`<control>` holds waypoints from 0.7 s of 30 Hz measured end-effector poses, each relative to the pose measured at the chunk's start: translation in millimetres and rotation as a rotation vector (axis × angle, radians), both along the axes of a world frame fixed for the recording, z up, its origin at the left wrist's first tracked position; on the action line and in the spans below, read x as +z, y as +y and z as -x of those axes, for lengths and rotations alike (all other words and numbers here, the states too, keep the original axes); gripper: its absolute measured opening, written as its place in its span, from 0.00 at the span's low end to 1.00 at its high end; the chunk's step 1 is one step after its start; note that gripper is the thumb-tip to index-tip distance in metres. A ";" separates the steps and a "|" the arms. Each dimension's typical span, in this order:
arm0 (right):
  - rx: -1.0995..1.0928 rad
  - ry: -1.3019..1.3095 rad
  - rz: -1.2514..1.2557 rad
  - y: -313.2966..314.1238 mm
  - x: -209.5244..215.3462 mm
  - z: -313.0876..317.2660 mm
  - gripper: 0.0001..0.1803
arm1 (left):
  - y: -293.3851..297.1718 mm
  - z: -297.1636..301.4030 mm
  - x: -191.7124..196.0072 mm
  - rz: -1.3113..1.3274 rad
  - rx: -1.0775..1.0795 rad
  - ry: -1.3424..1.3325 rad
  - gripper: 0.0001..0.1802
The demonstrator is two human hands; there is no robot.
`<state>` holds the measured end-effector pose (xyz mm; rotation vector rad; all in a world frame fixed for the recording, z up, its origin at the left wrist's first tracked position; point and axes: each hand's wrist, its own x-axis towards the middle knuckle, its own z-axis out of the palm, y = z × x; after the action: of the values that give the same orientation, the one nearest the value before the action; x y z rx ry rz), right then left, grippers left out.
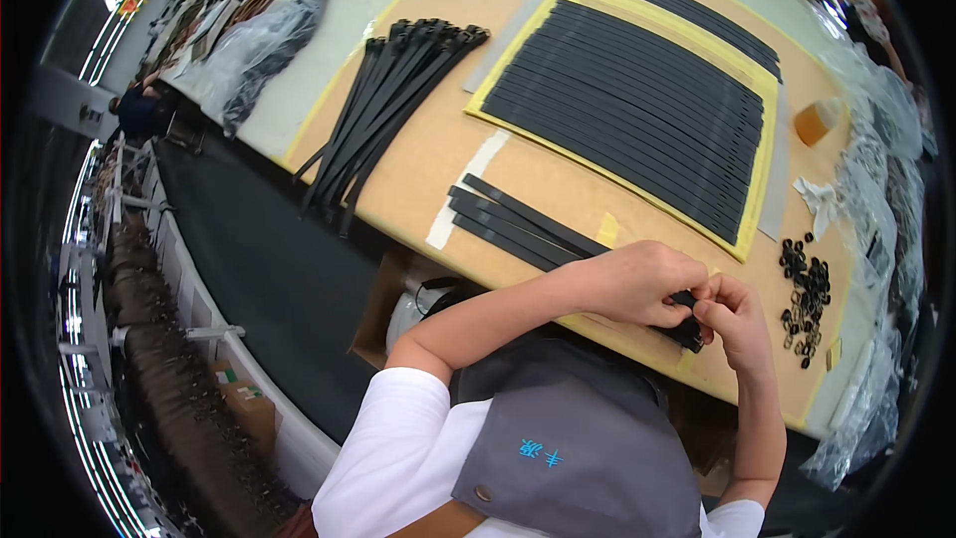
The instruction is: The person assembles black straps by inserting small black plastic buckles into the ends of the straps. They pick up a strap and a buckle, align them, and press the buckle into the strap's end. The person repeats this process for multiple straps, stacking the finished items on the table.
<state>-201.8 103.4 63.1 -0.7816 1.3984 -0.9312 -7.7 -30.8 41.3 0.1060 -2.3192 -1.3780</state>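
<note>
My left hand (642, 284) and my right hand (732, 314) meet at the near edge of the tan worktable (468, 149). Both pinch the end of a flat black strap (687, 331) that sticks out between the fingers. A few more black straps (513, 221) lie side by side just left of my hands. A heap of small black rings (807, 301) sits to the right of my right hand.
A yellow-edged board (637, 100) carries several black straps laid in rows. A bundle of black straps with buckles (393, 90) lies at the table's left. Clear plastic bags (881, 199) crowd the right edge. An amber tape roll (817, 122) sits far right. Cardboard boxes (383, 304) stand under the table.
</note>
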 end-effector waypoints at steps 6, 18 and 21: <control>0.221 0.025 -0.085 -11.4 11.3 1.9 0.07 | 3.6 -7.0 -8.3 0.075 0.034 0.007 0.10; 0.109 0.076 0.181 -5.4 12.2 -24.7 0.15 | -6.1 -19.5 9.4 -0.228 -0.029 -0.027 0.10; 0.060 0.045 0.238 -6.3 11.0 -32.8 0.18 | -6.7 -22.8 11.4 -0.212 -0.021 -0.035 0.11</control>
<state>-169.0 97.1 74.1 -1.0235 1.3097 -1.0508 15.2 -37.5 52.6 0.1720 -2.2004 -1.6419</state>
